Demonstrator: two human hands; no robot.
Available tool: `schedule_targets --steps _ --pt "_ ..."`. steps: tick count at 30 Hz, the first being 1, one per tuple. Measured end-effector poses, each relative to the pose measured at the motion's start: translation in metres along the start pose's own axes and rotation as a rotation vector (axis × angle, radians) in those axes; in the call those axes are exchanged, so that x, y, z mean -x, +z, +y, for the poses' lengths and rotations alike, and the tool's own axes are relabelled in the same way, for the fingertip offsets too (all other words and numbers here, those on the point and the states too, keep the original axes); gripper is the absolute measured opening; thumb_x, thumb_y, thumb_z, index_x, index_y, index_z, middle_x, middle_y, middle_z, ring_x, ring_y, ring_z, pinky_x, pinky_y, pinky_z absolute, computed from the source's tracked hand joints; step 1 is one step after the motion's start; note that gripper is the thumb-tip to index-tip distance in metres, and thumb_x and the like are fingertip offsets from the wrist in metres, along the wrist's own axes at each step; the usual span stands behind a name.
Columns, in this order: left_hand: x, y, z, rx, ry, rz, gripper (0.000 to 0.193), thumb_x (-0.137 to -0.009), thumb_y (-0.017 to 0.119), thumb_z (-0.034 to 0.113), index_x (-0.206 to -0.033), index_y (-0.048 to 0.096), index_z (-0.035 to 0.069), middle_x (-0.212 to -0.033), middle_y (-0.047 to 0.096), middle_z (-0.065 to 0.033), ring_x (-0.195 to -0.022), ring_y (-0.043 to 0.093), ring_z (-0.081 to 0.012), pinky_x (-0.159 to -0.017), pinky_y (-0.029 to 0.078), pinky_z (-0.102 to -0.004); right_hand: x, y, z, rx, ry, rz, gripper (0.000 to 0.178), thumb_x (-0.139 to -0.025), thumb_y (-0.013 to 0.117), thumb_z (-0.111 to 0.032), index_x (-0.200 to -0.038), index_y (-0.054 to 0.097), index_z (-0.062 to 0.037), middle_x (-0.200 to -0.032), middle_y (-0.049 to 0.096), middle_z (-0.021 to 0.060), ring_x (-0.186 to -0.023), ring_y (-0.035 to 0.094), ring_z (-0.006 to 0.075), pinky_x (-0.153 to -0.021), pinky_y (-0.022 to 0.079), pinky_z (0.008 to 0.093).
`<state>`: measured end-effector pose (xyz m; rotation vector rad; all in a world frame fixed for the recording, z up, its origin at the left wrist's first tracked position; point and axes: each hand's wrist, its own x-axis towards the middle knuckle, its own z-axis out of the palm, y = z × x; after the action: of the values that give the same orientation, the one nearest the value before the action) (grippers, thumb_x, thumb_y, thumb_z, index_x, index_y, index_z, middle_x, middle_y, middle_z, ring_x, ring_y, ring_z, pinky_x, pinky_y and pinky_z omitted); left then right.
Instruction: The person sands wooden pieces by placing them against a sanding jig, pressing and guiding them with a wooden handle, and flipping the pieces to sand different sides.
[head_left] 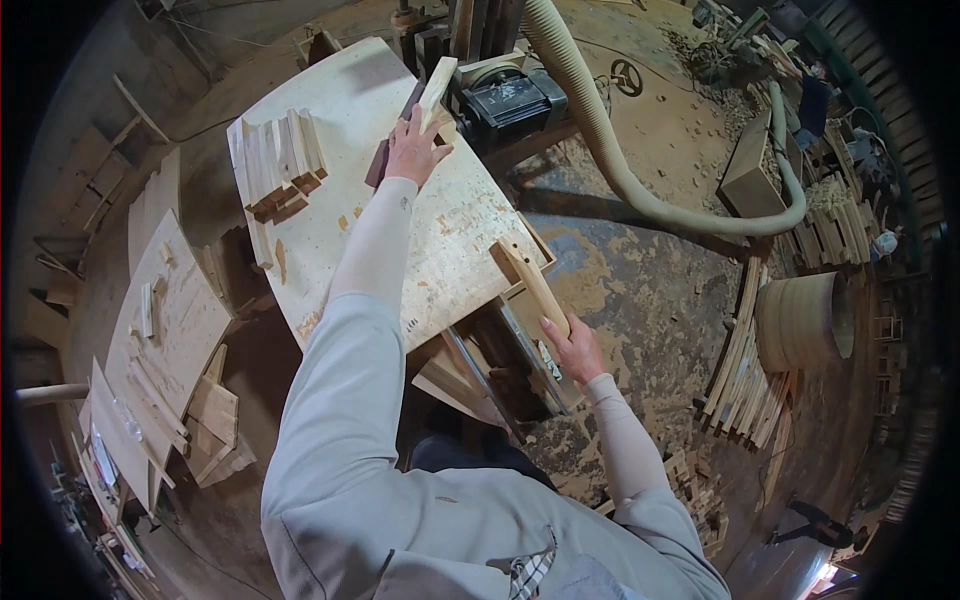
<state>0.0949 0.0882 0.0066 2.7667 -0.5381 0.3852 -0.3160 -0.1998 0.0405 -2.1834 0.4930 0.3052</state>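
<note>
My left hand (415,152) reaches to the far side of a pale worktable (375,235). Its fingers are spread over the near end of a light wooden strip (438,88), which lies along a dark guide block (385,160). At the table's right edge my right hand (578,350) is closed round the lower end of another wooden strip (535,283). That strip slants away toward the table corner, where a small wooden piece sits under or beside its far end; I cannot tell which.
Several short strips (285,155) are stacked on the table's left. Behind it stand a dark motor (512,103) and a ribbed hose (640,195) curving right. Boards (160,310) lie at left. A wood stack (745,375) and a curved wooden drum (800,322) stand at right; sawdust covers the floor.
</note>
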Motion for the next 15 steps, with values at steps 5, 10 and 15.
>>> schedule_targets --steps 5,10,15 --pt "0.028 0.005 0.025 0.015 0.035 0.020 0.067 -0.102 0.078 0.054 -0.158 0.066 0.019 -0.180 0.033 -0.0234 -0.160 0.035 -0.0556 -0.132 0.033 -0.0649 0.028 -0.015 0.014 -0.010 0.013 -0.010 0.067 -0.106 0.068 -0.064 -0.108 0.074 0.0024 -0.092 0.078 0.0275 -0.088 0.077 0.0445 -0.081 0.057 0.0537" --pt "0.064 0.000 0.048 0.048 0.101 0.090 0.066 -0.104 0.076 0.053 -0.156 0.066 0.014 -0.179 0.035 -0.0258 -0.161 0.033 -0.0570 -0.132 0.032 -0.0662 0.054 -0.022 0.047 -0.052 0.017 -0.007 0.064 -0.105 0.070 -0.062 -0.110 0.075 0.0023 -0.094 0.078 0.0286 -0.090 0.077 0.0458 -0.082 0.057 0.0527" --pt "0.098 -0.014 0.088 -0.023 0.047 -0.002 0.075 -0.101 0.076 0.061 -0.160 0.063 0.016 -0.180 0.034 -0.0252 -0.166 0.026 -0.0550 -0.130 0.027 -0.0757 0.082 -0.030 0.087 0.002 0.025 -0.047 0.064 -0.104 0.072 -0.061 -0.109 0.074 0.0033 -0.093 0.077 0.0296 -0.089 0.077 0.0461 -0.080 0.057 0.0521"
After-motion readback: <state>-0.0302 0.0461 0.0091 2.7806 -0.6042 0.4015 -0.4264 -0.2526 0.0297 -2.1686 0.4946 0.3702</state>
